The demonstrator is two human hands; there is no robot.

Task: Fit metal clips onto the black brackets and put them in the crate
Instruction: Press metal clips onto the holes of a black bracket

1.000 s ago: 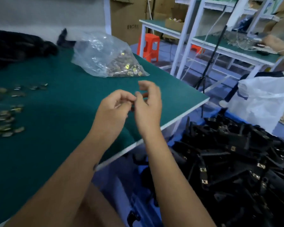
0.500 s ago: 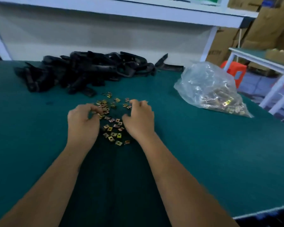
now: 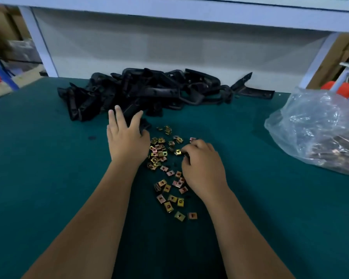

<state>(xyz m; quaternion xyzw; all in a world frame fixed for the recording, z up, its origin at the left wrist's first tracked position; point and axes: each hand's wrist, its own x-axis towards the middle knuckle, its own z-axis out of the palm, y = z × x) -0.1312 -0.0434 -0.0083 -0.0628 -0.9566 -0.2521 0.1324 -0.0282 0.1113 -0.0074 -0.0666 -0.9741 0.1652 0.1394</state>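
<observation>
I see my left hand (image 3: 125, 141) spread flat, reaching the matte black brackets (image 3: 149, 91) ahead; my right hand (image 3: 201, 166) curls among brassy square clips (image 3: 165, 156); crinkled clear bag (image 3: 318, 129) lies far right on the felt-green tabletop (image 3: 48, 178).

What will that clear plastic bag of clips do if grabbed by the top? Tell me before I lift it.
The clear plastic bag looks thin and crumpled, so it will likely sag and change shape. The clips inside lie heaped at its low end, so the weight would probably swing downward. It seems mostly slack film, so grip may slip; whether its mouth is closed cannot be seen.
</observation>
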